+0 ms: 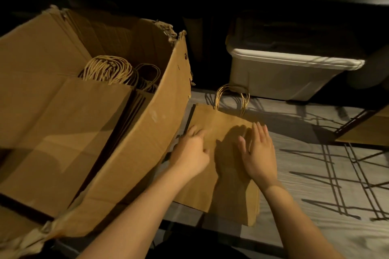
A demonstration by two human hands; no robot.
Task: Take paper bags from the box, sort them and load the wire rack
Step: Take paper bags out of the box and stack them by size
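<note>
Left hand [190,150] and right hand [259,153], both released, rest flat on the brown handled paper bag [212,122] beside the torn cardboard box [134,136], apparently flattening it.

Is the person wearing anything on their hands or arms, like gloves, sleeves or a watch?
Nothing that shows. The left hand and the right hand are bare, with no gloves, rings or watch. The left forearm and the right forearm are bare too, with no sleeve anywhere in view.
</note>
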